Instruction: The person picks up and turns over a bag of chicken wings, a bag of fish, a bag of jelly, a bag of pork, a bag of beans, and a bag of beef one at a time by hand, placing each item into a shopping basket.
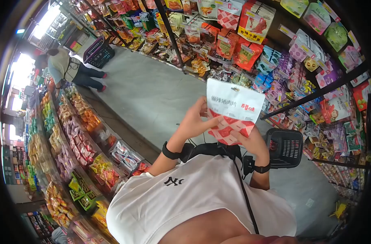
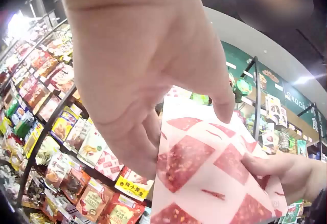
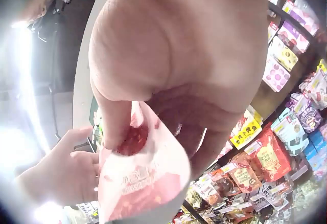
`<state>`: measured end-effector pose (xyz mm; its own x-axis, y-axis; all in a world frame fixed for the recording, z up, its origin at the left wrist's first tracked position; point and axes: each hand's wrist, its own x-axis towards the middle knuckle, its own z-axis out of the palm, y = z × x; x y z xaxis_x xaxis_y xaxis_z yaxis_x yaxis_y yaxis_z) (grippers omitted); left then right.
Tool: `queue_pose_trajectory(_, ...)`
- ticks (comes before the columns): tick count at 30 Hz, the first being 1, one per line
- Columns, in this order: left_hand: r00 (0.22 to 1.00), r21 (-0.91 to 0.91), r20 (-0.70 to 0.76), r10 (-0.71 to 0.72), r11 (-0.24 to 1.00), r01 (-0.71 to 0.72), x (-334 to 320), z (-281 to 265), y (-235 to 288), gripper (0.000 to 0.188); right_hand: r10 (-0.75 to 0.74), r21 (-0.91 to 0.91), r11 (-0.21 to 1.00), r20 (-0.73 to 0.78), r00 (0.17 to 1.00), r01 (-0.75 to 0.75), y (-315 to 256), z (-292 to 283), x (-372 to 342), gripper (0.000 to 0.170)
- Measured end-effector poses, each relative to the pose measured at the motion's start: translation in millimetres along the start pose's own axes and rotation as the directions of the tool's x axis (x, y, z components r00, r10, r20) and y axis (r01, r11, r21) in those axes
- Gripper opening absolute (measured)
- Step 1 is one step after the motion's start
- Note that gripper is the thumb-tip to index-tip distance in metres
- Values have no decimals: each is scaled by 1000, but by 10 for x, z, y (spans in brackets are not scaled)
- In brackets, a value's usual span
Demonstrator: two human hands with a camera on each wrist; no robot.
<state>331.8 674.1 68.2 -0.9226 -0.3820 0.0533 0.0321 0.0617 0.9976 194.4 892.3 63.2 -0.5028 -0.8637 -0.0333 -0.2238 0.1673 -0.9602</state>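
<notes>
Both hands hold up a white snack bag (image 1: 236, 103) with a red diamond pattern, upright in front of the chest in the head view. The left hand (image 1: 196, 120) grips its left edge, thumb across the front. At the lower right, the right hand (image 1: 252, 143) pinches the bag with its thumb on the front face. In the left wrist view the patterned bag (image 2: 204, 183) shows between the left hand (image 2: 148, 55) and the right thumb. The right wrist view has the right hand (image 3: 179, 50) over the bag, its fingers partly hidden behind it.
A black shopping basket (image 1: 286, 149) is beside the right forearm. Racks of hanging snack bags (image 1: 256, 22) line the far side; bins of wrapped snacks (image 1: 81, 144) curve along the left. Another person (image 1: 69, 69) stands up the aisle near a dark basket (image 1: 99, 53). Grey floor (image 1: 153, 81) runs between.
</notes>
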Motion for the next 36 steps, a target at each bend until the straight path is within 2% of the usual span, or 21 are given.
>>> queue_pose_trajectory(3,989,-196,-133,-67,980,40,296,-39,4,47,86,-51,995,109,990,-81,150,-84,252,36)
queue_pose_trajectory(6,990,-60,-63,-126,991,122,710,-190,-127,37,34,2,999,92,995,-35,287,-209,580,38)
queue_pose_trajectory(9,996,-126,-65,-54,991,46,1195,-180,-173,32,32,15,999,87,996,-33,468,-447,986,40)
queue_pose_trajectory(12,991,-164,-79,-106,982,92,1733,-160,-97,32,59,-2,998,85,995,-59,429,-765,1406,39)
queue_pose_trajectory(15,991,51,-51,-126,990,128,2272,-292,-61,32,26,46,999,14,1000,-27,449,-1081,1930,36)
queue_pose_trajectory(17,993,-24,-62,-105,994,104,2656,-339,-200,34,23,54,998,-58,998,-19,443,-1217,2217,35)
queue_pose_trajectory(18,992,-59,-66,-104,993,100,2826,-367,-252,35,1,-15,1000,-52,999,-2,465,-1304,2376,34)
queue_pose_trajectory(21,986,23,-143,-83,996,87,3234,-419,-324,37,-3,-77,997,-83,997,-4,577,-1439,2756,34)
queue_pose_trajectory(22,989,8,-120,-86,996,88,3364,-461,-390,38,48,-83,995,-87,995,-55,554,-1473,2848,33)
queue_pose_trajectory(25,987,31,-145,-64,997,69,3727,-553,-504,40,38,-7,999,-157,987,-40,643,-1478,3156,32)
queue_pose_trajectory(28,988,60,-153,-38,997,48,4124,-721,-860,42,43,-54,997,-188,981,-54,848,-1494,3491,33)
queue_pose_trajectory(32,991,87,-95,-89,991,97,4612,-973,-1042,43,169,-30,983,-229,959,-181,974,-1528,3965,34)
queue_pose_trajectory(35,985,111,0,-173,979,172,4976,-1214,-1025,43,180,-45,979,-272,945,-199,905,-1531,4330,33)
queue_pose_trajectory(36,979,139,8,-202,970,199,5079,-1262,-922,42,44,-28,998,-330,943,-57,976,-1490,4468,33)
